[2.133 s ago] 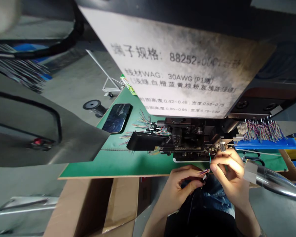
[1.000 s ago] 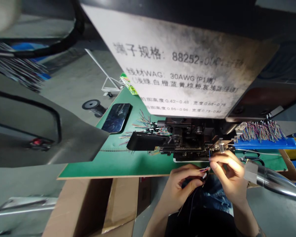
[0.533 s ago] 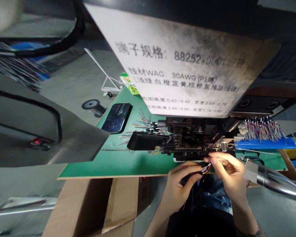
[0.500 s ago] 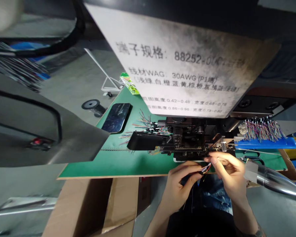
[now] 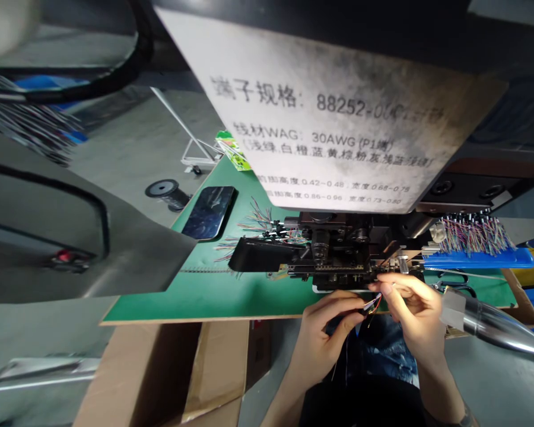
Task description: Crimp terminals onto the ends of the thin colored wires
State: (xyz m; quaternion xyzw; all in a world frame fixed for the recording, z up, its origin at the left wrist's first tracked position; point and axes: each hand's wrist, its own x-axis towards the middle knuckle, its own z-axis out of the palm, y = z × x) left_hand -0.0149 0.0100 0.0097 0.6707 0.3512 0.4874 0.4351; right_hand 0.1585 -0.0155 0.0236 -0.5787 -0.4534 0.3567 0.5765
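Note:
Thin coloured wires, red and white among them, run between my two hands just in front of the crimping machine. My left hand is closed on the bundle, thumb against forefinger. Higher and to the right, my right hand pinches the wires' upper ends near the machine's working area. The exact tips are hidden by the fingers. A strip of terminals leads into the machine from the left. Above hangs a white label with printed Chinese text.
A phone lies on the green table, near wire bundles. At right, more wires rest on a blue tray beside a metal lamp. A cardboard box stands below the front edge; a spool is beyond the table.
Both hands keep almost the same place and grip. The wires between them have shifted very slightly; the view has moved a little.

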